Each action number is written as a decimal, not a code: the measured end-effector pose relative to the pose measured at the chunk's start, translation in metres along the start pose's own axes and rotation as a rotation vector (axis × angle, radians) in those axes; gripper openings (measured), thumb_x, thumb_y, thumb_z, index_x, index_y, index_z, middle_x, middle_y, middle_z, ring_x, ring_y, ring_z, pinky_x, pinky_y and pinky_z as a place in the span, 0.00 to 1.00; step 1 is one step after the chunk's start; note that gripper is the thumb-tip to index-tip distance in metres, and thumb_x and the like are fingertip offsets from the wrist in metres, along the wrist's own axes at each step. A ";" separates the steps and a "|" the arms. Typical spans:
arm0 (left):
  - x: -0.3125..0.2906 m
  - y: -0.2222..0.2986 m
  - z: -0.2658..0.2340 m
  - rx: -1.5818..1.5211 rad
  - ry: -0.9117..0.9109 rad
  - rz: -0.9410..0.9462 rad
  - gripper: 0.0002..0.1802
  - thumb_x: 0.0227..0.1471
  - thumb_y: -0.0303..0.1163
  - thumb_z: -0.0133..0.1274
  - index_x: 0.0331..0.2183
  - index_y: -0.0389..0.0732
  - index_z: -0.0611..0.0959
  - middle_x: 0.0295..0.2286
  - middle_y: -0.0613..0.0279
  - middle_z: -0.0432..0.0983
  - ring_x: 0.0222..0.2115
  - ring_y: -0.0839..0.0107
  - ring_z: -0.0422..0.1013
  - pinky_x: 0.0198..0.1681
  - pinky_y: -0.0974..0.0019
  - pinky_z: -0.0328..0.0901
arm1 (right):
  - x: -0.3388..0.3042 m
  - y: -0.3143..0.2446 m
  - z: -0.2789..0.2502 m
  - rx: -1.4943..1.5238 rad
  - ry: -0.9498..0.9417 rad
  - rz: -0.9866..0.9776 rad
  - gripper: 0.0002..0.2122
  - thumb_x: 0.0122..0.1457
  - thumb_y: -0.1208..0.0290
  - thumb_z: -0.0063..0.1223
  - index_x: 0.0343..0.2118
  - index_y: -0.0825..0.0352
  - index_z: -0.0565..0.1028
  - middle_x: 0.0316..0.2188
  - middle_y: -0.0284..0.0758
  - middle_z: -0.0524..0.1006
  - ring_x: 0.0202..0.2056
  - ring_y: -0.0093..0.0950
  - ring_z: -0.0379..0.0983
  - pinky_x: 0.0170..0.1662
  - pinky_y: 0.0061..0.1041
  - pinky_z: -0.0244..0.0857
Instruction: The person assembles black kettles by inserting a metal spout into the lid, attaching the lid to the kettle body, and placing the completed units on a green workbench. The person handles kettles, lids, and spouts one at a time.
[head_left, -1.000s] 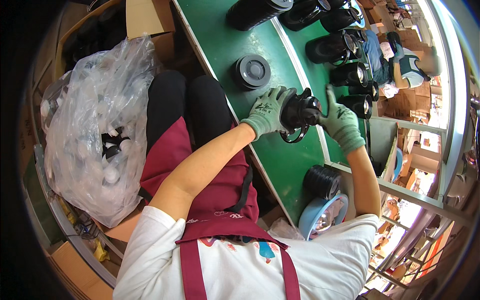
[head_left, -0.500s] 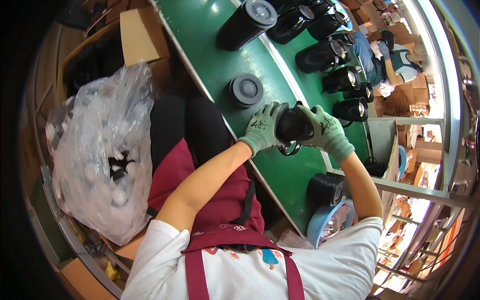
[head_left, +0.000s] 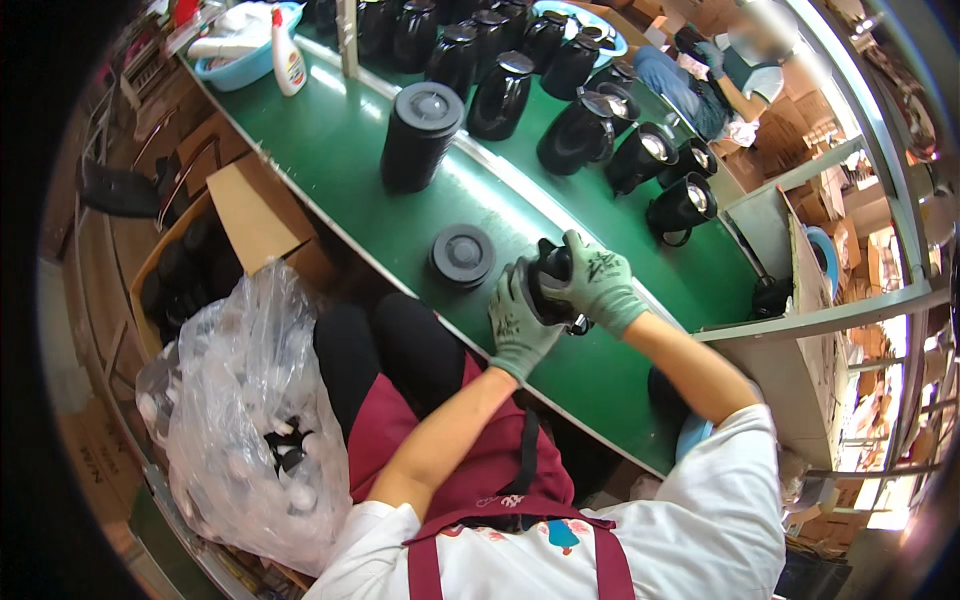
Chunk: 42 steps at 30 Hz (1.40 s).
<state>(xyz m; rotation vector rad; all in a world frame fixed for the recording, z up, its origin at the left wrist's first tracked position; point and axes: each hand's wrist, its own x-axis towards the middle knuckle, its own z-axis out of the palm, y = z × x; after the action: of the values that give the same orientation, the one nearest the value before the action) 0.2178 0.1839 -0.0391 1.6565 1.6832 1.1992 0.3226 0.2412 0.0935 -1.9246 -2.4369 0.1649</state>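
Both my hands wear pale green gloves and grip a glossy black jug (head_left: 546,290) with a handle, held above the green bench. My left hand (head_left: 519,325) wraps its near left side, while my right hand (head_left: 596,280) is closed over its right side; part of the jug is hidden by the gloves. Just left of it, a short stack of round dark grey lids (head_left: 463,255) stands on the bench. Farther off rises a tall stack of the same lids (head_left: 425,135).
Several black jugs (head_left: 502,95) line the far side of the green bench (head_left: 340,190). A spray bottle (head_left: 290,60) and blue basin (head_left: 235,72) sit far left. Left of my legs are a plastic bag (head_left: 255,410) and an open carton (head_left: 250,215). A co-worker (head_left: 740,85) sits across.
The view has swung, bringing the spray bottle and basin into sight. The jug in my hands has turned, and my left hand has shifted lower along its side.
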 end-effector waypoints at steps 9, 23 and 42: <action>-0.010 0.010 0.011 -0.175 -0.068 0.051 0.57 0.42 0.50 0.72 0.66 0.41 0.61 0.58 0.46 0.60 0.61 0.48 0.58 0.64 0.47 0.55 | 0.031 0.059 -0.012 0.040 0.124 0.061 0.32 0.47 0.39 0.67 0.46 0.63 0.74 0.41 0.47 0.78 0.41 0.47 0.79 0.45 0.42 0.73; -0.077 -0.062 -0.123 0.080 -0.420 0.168 0.20 0.49 0.30 0.64 0.47 0.44 0.85 0.46 0.55 0.77 0.46 0.53 0.73 0.52 0.54 0.67 | 0.203 0.203 -0.035 -0.342 0.133 0.360 0.34 0.53 0.42 0.62 0.59 0.59 0.72 0.54 0.42 0.73 0.57 0.43 0.68 0.57 0.44 0.64; -0.059 -0.046 -0.117 -0.153 -0.440 0.014 0.15 0.50 0.28 0.62 0.43 0.42 0.86 0.39 0.57 0.79 0.40 0.59 0.76 0.47 0.57 0.69 | 0.229 0.243 -0.057 -0.082 0.801 0.099 0.19 0.50 0.72 0.67 0.47 0.63 0.77 0.60 0.45 0.71 0.54 0.48 0.73 0.54 0.41 0.70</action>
<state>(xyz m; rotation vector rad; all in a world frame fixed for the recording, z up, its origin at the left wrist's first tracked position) 0.1045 0.1044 -0.0333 1.6870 1.2791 0.8633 0.5091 0.5230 0.1159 -1.6726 -1.8277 -0.5933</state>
